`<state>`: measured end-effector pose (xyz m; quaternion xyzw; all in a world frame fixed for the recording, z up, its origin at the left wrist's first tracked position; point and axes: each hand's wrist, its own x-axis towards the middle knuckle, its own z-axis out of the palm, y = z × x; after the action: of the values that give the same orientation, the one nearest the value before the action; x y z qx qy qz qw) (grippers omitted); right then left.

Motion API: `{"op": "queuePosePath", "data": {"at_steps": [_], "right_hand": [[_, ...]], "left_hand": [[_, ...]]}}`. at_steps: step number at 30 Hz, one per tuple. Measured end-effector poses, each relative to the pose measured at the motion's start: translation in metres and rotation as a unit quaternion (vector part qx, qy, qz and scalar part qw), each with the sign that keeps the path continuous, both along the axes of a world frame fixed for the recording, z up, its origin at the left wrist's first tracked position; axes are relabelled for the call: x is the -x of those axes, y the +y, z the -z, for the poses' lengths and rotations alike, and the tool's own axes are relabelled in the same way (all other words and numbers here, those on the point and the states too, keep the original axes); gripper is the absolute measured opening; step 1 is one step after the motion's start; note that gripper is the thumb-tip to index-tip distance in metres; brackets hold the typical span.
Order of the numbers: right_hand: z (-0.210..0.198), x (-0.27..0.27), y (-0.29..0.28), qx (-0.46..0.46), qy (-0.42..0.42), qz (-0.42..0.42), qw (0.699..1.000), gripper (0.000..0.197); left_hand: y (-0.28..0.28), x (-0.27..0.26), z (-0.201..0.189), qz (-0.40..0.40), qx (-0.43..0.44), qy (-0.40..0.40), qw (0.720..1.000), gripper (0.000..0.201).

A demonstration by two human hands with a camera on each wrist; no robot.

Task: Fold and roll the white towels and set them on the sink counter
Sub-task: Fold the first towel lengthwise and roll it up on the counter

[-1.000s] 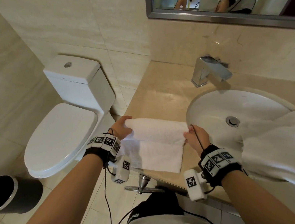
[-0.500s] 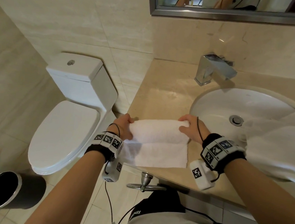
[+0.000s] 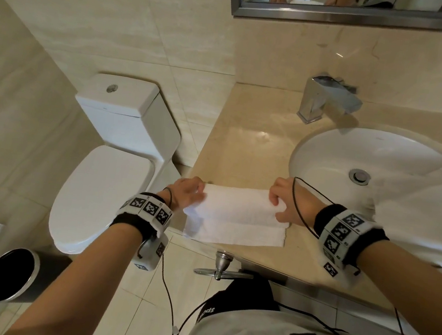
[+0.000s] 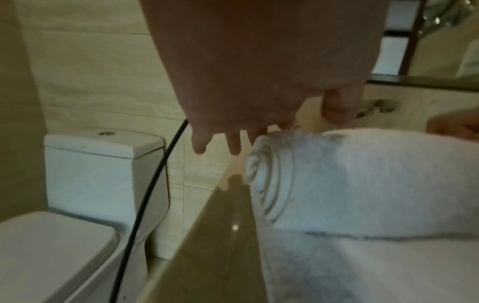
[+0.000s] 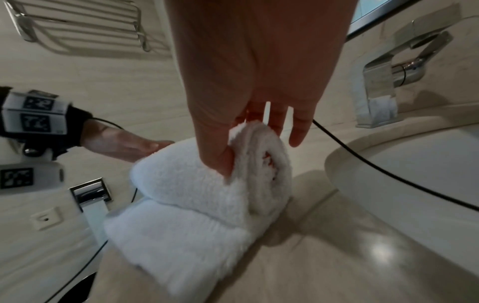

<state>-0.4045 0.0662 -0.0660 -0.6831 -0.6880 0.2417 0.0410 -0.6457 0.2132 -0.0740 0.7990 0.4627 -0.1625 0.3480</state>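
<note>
A white towel (image 3: 237, 206) lies on the beige sink counter (image 3: 249, 143), left of the basin. Its far part is wound into a roll (image 4: 362, 180); a short flat strip (image 3: 233, 231) reaches the counter's front edge. My left hand (image 3: 196, 192) grips the roll's left end, thumb on the near side and fingers over the top (image 4: 285, 127). Two of its fingertips hang free past the end. My right hand (image 3: 275, 206) pinches the right end (image 5: 249, 147), thumb pressed against the spiral, fingers behind it.
More white towelling (image 3: 420, 218) is heaped over the right side of the white basin (image 3: 338, 152). A chrome tap (image 3: 326, 99) stands behind it. Left of the counter is a toilet (image 3: 111, 174) and a black bin (image 3: 10, 274) on the floor. A chrome handle (image 3: 221, 271) juts out below the counter edge.
Both hands have turned the roll towards me. It has grown thicker, and the flat strip in front of it has become shorter.
</note>
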Motion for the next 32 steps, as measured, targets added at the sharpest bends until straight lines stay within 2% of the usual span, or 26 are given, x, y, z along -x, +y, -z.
{"op": "queuePosePath", "data": {"at_steps": [1, 2, 6, 8, 10, 12, 13, 15, 18, 21, 24, 29, 32], "right_hand": [[0.003, 0.002, -0.004, -0.007, -0.004, -0.008, 1.0, 0.025], [0.007, 0.003, -0.007, -0.012, -0.01, -0.017, 1.0, 0.024], [0.012, 0.004, -0.011, -0.008, -0.006, -0.035, 0.999, 0.023], [0.007, 0.001, -0.009, 0.014, 0.061, -0.006, 0.998, 0.017], [0.002, -0.004, -0.005, 0.058, 0.168, 0.048, 0.983, 0.008], [0.0, -0.005, -0.003, 0.08, 0.254, 0.101, 0.959, 0.009], [0.001, -0.006, -0.002, 0.079, 0.262, 0.114, 0.955, 0.011], [0.005, -0.005, 0.001, 0.102, 0.204, 0.111, 0.967, 0.024], [0.01, -0.001, 0.0, 0.167, 0.09, 0.076, 0.979, 0.047], [0.014, 0.0, -0.005, 0.199, 0.123, 0.087, 0.968, 0.048], [0.016, -0.001, -0.003, 0.195, 0.171, 0.141, 0.955, 0.045], [0.013, -0.012, 0.015, 0.071, 0.191, 0.209, 0.956, 0.049], [0.013, -0.018, 0.024, 0.03, 0.181, 0.234, 0.955, 0.05]], "left_hand": [[-0.001, 0.001, 0.001, -0.008, 0.028, -0.022, 0.999, 0.023], [-0.001, 0.0, -0.001, -0.002, 0.034, -0.028, 0.999, 0.024], [-0.006, 0.002, -0.006, 0.012, -0.009, -0.024, 1.0, 0.046], [-0.006, -0.001, -0.008, 0.042, -0.016, -0.004, 0.999, 0.062], [-0.008, -0.004, -0.011, 0.078, -0.022, 0.037, 0.996, 0.069], [-0.01, -0.006, -0.011, 0.081, -0.024, 0.059, 0.995, 0.067], [-0.01, -0.006, -0.01, 0.077, -0.02, 0.056, 0.995, 0.06], [-0.011, -0.005, -0.008, 0.063, 0.006, 0.053, 0.997, 0.049], [-0.013, -0.002, -0.006, 0.05, 0.017, 0.05, 0.997, 0.05], [-0.016, 0.002, -0.002, 0.032, 0.022, 0.033, 0.999, 0.061], [-0.018, 0.001, -0.002, -0.002, 0.0, -0.02, 1.0, 0.063], [-0.014, -0.014, 0.0, 0.0, -0.126, -0.07, 0.99, 0.063], [-0.009, -0.015, 0.008, -0.047, -0.076, -0.111, 0.99, 0.066]]}}
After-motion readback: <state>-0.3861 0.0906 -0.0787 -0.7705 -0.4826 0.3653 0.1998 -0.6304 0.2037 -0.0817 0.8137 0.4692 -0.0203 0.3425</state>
